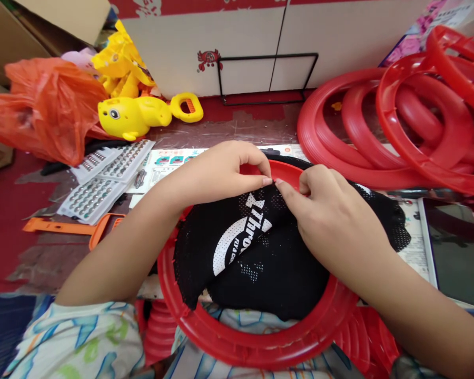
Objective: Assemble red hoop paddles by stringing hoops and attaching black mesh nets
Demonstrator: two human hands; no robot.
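Left hand (229, 168) and right hand (327, 208) pinch black mesh (272, 276), likely light and limp, best held by its edge, over a red ring (256, 350).

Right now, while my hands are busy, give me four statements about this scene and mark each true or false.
1. The left hand and right hand both touch the black printed mesh fabric. True.
2. The yellow plastic animal toy is right of the round red plastic ring. False: the yellow plastic animal toy is left of the ring.
3. A black rectangular wire frame stands upright. True.
4. The fabric's white lettering shows completely. False: a fold cuts off the white lettering.
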